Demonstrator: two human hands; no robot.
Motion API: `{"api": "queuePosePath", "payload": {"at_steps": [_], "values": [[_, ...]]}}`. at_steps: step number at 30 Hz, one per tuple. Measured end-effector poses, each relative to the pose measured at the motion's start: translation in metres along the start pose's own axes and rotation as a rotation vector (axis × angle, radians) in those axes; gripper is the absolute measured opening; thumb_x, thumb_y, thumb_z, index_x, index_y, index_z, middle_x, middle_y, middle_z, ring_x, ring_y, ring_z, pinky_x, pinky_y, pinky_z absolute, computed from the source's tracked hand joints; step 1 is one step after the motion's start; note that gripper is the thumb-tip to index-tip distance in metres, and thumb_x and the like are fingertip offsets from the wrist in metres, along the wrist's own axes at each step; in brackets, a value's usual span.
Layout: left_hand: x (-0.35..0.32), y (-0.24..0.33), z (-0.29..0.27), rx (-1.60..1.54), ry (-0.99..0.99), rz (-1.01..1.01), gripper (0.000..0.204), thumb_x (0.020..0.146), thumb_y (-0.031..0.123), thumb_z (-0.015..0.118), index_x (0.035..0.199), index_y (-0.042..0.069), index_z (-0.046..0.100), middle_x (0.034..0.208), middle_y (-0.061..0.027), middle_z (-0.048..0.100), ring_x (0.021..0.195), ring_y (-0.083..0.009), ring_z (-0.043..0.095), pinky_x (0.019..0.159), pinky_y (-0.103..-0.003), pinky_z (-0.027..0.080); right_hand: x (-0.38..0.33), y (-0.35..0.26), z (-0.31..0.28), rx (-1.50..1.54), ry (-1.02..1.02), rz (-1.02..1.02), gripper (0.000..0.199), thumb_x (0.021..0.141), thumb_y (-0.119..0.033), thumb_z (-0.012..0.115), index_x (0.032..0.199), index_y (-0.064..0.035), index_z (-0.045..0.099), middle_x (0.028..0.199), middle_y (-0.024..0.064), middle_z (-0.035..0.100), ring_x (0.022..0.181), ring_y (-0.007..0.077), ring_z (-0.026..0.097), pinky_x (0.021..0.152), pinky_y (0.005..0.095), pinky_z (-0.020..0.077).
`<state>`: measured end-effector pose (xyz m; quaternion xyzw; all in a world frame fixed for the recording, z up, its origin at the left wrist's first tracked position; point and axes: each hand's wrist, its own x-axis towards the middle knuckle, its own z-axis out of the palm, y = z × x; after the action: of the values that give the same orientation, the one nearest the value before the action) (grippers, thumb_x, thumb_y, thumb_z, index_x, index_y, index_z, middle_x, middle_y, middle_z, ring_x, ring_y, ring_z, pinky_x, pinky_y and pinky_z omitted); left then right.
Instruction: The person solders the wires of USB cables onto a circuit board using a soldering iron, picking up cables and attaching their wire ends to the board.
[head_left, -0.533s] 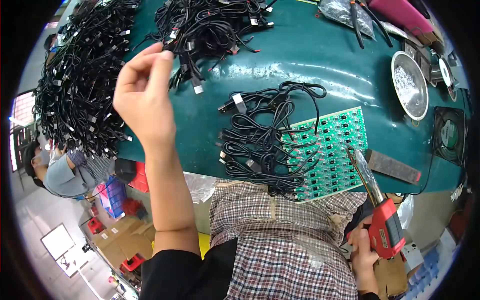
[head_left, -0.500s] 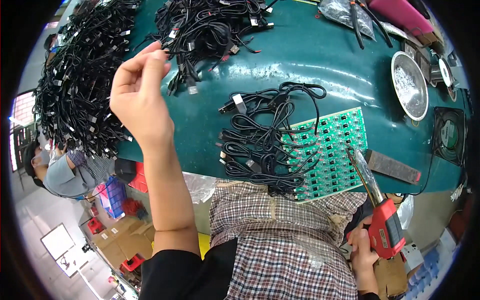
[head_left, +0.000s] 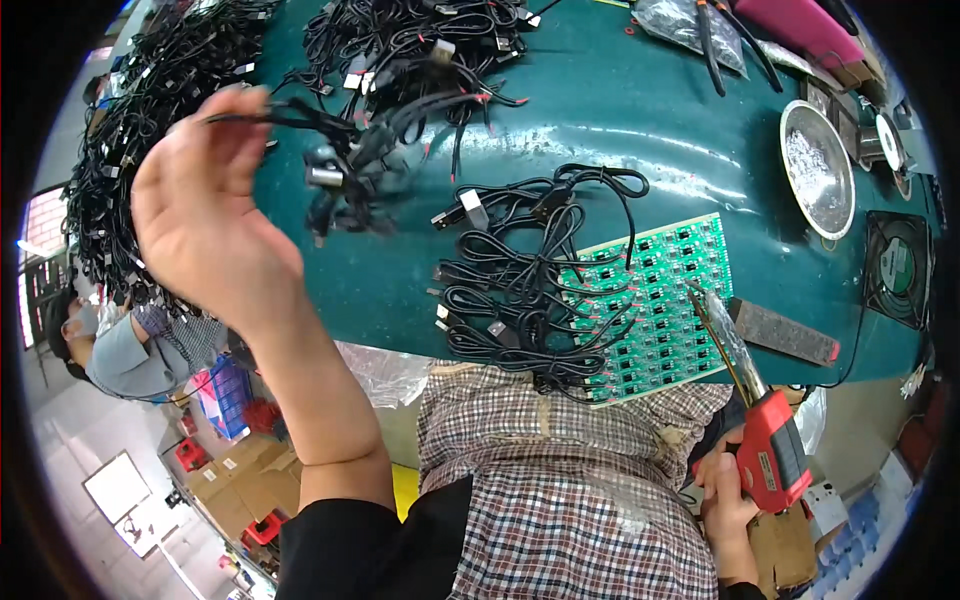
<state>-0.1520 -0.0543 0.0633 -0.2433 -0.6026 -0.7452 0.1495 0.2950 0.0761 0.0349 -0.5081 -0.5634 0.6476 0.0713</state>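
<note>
Closed on black cables (head_left: 368,155), blur hiding how tightly, the left hand (head_left: 205,215) holds them near a heap (head_left: 405,40); the right hand (head_left: 728,490) grips a soldering iron (head_left: 770,455) by the circuit board (head_left: 655,320). Cable-picking seems underway; the next move likely calls for separating them.

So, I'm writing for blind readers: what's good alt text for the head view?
A person's left hand holds a blurred bunch of black cables over a green table; the right hand holds a red-handled tool. Between them, coiled cables overlap a green circuit board.
</note>
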Motion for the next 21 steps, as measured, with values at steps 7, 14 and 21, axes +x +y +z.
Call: {"api": "queuePosePath", "payload": {"at_steps": [7,14,21], "values": [[-0.017,-0.038,0.000,0.372,-0.322,-0.361,0.012,0.106,0.013,0.064,0.108,0.001,0.063,0.108,-0.0184,0.077,0.097,-0.0210,0.076,0.087,-0.031,0.061,0.001,0.012,0.004,0.011,0.049,-0.107,0.034,0.103,-0.014,0.060,0.131,0.0027,0.050,0.078,0.0034,0.051,0.058,0.0093,0.044,0.059,0.0301,0.0443],[0.018,0.000,0.013,0.080,-0.037,0.103,0.018,0.109,0.009,0.053,0.109,-0.007,0.060,0.109,-0.0288,0.073,0.101,-0.0351,0.076,0.094,-0.042,0.064,0.001,-0.008,0.012,0.090,0.096,-0.026,0.022,0.102,-0.014,0.062,0.118,0.0008,0.056,0.081,0.0032,0.055,0.068,0.0116,0.055,0.062,0.0290,0.0460],[-0.065,0.052,0.053,0.473,-0.612,-0.010,0.007,0.098,0.005,0.070,0.102,0.000,0.071,0.089,-0.0074,0.069,0.077,-0.0120,0.061,0.073,-0.028,0.054,0.010,0.000,0.007,0.020,0.033,-0.174,0.032,0.102,-0.008,0.060,0.130,0.0027,0.049,0.081,0.0058,0.051,0.059,0.0096,0.046,0.058,0.0289,0.0462]]}}
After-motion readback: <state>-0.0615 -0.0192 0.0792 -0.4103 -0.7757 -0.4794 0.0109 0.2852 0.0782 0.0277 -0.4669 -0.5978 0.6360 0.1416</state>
